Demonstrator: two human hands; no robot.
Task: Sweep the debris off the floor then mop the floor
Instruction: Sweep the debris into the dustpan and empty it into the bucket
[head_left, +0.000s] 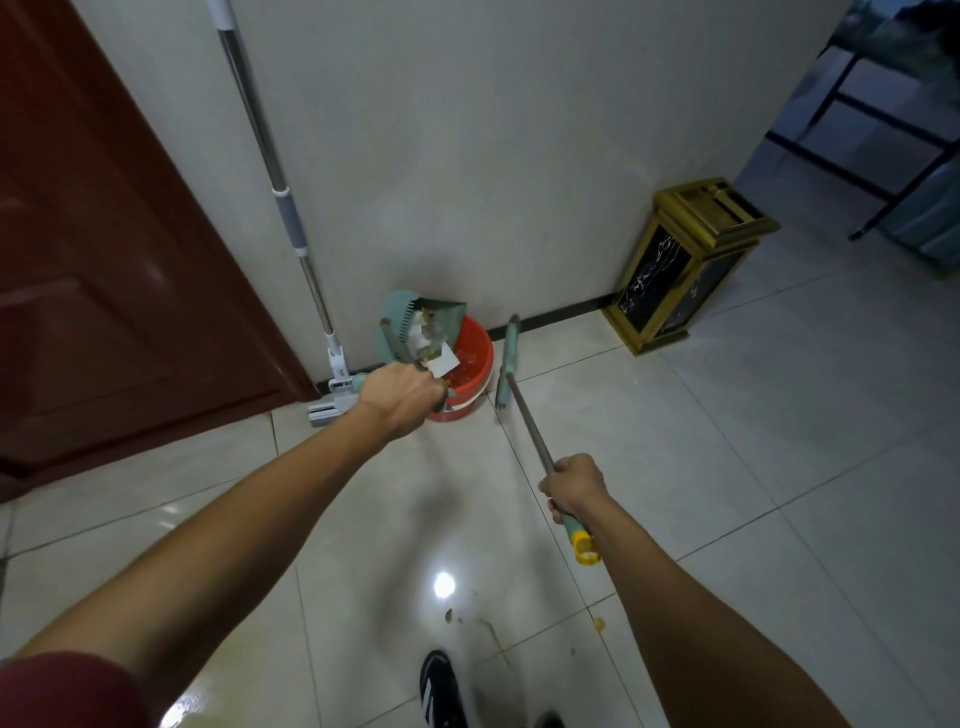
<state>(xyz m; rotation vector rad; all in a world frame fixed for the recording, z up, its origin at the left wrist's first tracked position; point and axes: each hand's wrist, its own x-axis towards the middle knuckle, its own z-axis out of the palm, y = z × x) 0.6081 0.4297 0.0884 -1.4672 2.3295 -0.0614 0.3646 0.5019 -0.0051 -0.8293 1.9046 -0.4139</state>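
My left hand (402, 397) grips the handle of a teal dustpan (415, 325), which is tipped over a red bucket (470, 364) by the wall. Paper scraps and brown debris (431, 348) lie in the pan and slide toward the bucket. My right hand (574, 486) holds the metal shaft of a teal broom (508, 364); its head rests on the floor just right of the bucket. A mop (311, 270) with a metal pole leans against the wall left of the bucket. Small brown bits (452, 616) lie on the tiles near my shoe.
A dark red door (104, 260) stands at the left. A gold and black bin (685, 265) stands at the wall corner on the right. Beyond it is a blue room with a dark-framed piece of furniture (893, 156). My black shoe (441, 691) is at the bottom.
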